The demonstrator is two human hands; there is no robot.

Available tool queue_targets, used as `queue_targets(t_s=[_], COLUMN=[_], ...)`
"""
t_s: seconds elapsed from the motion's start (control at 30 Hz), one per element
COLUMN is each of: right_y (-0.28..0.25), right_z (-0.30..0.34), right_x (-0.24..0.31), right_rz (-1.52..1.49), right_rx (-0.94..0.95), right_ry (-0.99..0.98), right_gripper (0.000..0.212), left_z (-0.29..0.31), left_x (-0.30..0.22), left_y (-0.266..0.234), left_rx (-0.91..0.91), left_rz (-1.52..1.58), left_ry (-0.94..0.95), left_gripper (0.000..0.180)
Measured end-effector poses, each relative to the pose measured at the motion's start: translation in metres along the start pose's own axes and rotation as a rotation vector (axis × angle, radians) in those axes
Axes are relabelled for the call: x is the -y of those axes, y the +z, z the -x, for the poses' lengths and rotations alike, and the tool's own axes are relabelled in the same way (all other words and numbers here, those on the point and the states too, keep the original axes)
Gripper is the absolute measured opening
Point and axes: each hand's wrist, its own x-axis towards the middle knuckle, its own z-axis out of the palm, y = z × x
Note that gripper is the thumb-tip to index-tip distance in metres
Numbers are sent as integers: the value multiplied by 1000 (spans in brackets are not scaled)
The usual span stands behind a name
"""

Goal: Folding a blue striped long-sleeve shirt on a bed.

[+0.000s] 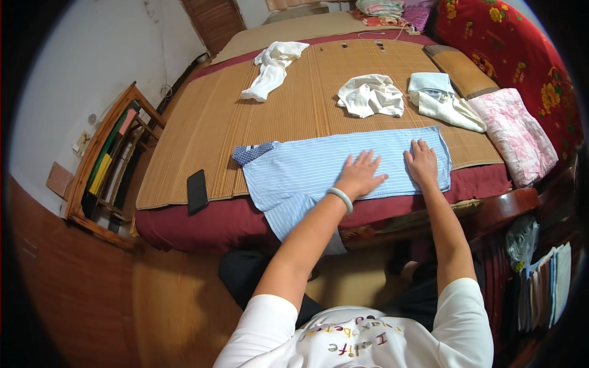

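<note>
A light blue striped shirt [300,162] lies folded lengthwise along the near edge of the bed. Its collar, with a dark blue patterned lining, is at the left end, and one sleeve hangs over the bed's edge. My left hand [360,173] rests flat on the middle of the shirt, fingers spread, a pale bangle round the wrist. Near the shirt's right end my right hand [422,161] presses palm down, fingers stretched out. Neither hand grips the cloth.
Beyond the shirt lie a crumpled white garment [370,96], another white garment [273,70] and a folded pale one [438,101]. A black phone [197,191] is at the left on the bamboo mat [184,129]. A pink-white pillow [514,132] lies right.
</note>
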Motion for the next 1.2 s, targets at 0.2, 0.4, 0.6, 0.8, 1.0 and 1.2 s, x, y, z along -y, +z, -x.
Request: queue_targets(t_s=[0.2, 0.4, 0.6, 0.8, 1.0, 1.2], right_y=[5, 3, 5, 1, 1, 4], right_z=[-1, 0, -2, 0, 1, 1], right_x=[-6, -4, -1, 2, 0, -4], right_rz=[17, 15, 10, 15, 0, 2], right_rx=[-21, -29, -25, -23, -37, -44], right_ry=[-9, -4, 8, 23, 6, 4], right_gripper=[57, 56, 55, 55, 55, 55], left_z=[43, 99, 95, 54, 29, 50], left_x=[98, 189, 188, 78, -13, 58], left_y=[-25, -21, -19, -22, -9, -10], left_rx=[-164, -344, -351, -195, 4, -120], left_rz=[-150, -157, -159, -58, -73, -120], left_ry=[-323, -495, -475, -410, -40, -181], left_gripper=[72, 73, 74, 77, 76, 72])
